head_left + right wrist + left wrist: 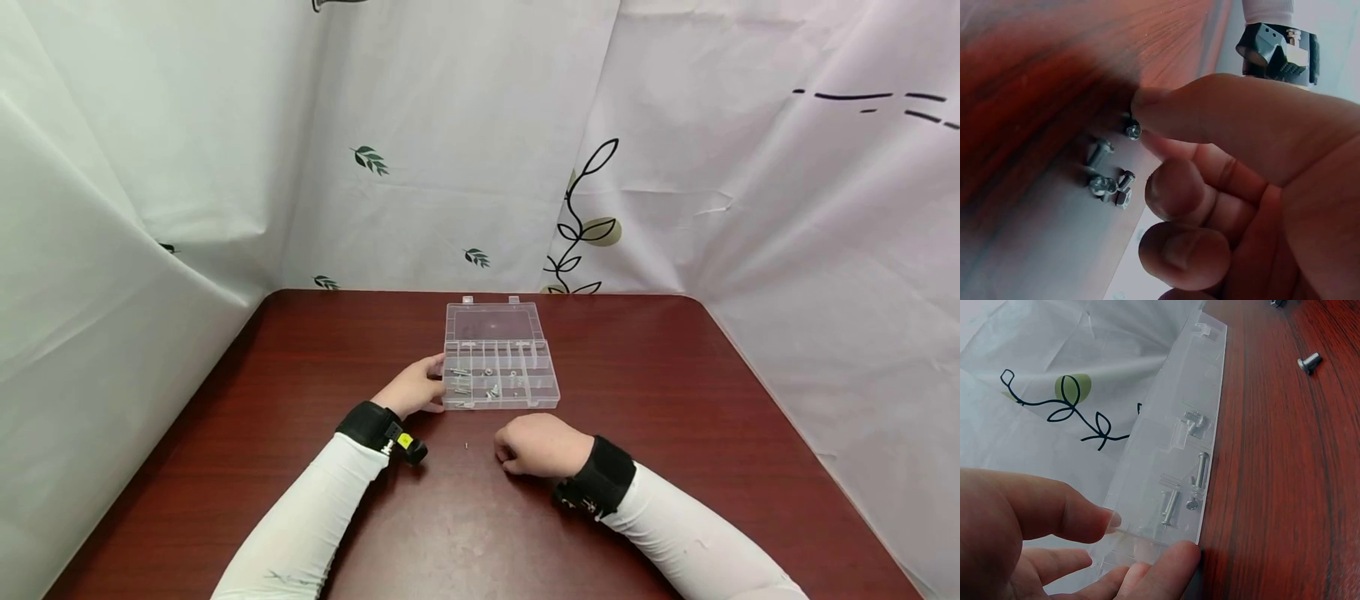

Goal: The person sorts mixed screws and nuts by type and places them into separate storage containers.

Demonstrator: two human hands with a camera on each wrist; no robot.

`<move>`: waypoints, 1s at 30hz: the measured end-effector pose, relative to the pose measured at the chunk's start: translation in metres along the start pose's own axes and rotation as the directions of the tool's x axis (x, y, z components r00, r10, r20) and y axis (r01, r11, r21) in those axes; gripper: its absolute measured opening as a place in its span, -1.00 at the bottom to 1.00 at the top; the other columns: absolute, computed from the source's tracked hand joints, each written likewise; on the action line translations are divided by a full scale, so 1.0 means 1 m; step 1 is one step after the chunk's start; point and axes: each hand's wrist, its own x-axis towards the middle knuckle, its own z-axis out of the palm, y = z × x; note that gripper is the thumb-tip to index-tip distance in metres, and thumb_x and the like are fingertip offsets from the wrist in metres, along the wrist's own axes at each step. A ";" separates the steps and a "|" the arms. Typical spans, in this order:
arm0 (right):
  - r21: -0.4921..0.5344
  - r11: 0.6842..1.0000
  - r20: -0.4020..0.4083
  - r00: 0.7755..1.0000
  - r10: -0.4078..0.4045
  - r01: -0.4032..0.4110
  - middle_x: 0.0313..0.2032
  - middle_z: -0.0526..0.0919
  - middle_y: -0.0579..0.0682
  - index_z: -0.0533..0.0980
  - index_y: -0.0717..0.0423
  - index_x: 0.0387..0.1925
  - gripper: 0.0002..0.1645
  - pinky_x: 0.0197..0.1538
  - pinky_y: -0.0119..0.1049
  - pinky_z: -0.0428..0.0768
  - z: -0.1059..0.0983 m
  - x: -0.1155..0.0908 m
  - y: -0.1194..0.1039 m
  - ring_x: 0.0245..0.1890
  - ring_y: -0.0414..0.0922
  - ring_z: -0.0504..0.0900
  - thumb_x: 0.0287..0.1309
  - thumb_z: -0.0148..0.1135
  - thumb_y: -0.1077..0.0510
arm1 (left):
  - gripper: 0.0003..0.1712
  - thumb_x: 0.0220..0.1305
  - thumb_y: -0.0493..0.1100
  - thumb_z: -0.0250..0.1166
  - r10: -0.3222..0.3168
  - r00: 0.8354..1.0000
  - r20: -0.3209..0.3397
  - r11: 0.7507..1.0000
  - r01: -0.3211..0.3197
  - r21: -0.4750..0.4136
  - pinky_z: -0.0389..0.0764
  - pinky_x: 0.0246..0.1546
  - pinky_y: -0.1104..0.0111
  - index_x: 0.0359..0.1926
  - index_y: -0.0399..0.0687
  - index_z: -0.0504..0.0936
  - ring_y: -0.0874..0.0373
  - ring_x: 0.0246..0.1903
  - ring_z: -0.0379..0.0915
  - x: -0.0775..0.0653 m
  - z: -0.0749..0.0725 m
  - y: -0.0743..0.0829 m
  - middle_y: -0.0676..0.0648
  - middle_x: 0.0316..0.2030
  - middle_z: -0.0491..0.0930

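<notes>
A clear plastic compartment box (552, 398) stands on the table with its lid (495, 323) open toward the back. My left hand (414, 387) holds the box's left side, thumb and fingers at its near corner (1147, 540). Long bolts (1171, 507) and other small hardware lie in its compartments. In front of the box, my right hand (542, 446) bends down to the table, fingers curled. At its thumb and index fingertips is a small screw (1133, 131), which they pinch. Close by lie a longer screw (1100, 153) and several loose screws (1102, 185).
A single small screw (466, 446) lies on the table between the hands. The dark red wooden table (337, 333) has white cloth (465, 167) with leaf drawings hanging behind and at both sides. Black wrist straps with cameras (600, 475) sit on both wrists.
</notes>
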 end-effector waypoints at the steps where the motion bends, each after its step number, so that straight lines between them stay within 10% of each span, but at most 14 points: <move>1: 0.004 1.000 0.001 1.000 0.001 -0.001 -0.66 0.33 -0.34 0.42 -0.19 -0.65 -0.70 -0.49 -0.45 0.35 0.000 0.000 0.000 -0.60 -0.36 0.32 -0.02 0.38 0.13 | -0.11 0.21 -0.46 0.08 -0.002 1.000 -0.001 1.000 0.002 -0.001 0.71 -0.28 0.17 0.55 -0.15 0.03 -0.02 -0.16 0.58 0.000 0.000 0.000 -0.35 0.30 0.31; 30: 0.034 0.999 0.019 1.000 0.008 -0.008 -0.67 0.32 -0.36 0.41 -0.22 -0.68 -0.71 -0.51 -0.47 0.31 0.002 0.001 0.004 -0.62 -0.36 0.29 -0.09 0.34 0.14 | -0.10 0.19 -0.47 0.08 -0.006 1.000 0.001 1.000 0.006 -0.014 0.70 -0.27 0.15 0.55 -0.16 0.04 -0.01 -0.19 0.59 -0.001 0.000 0.001 -0.34 0.29 0.33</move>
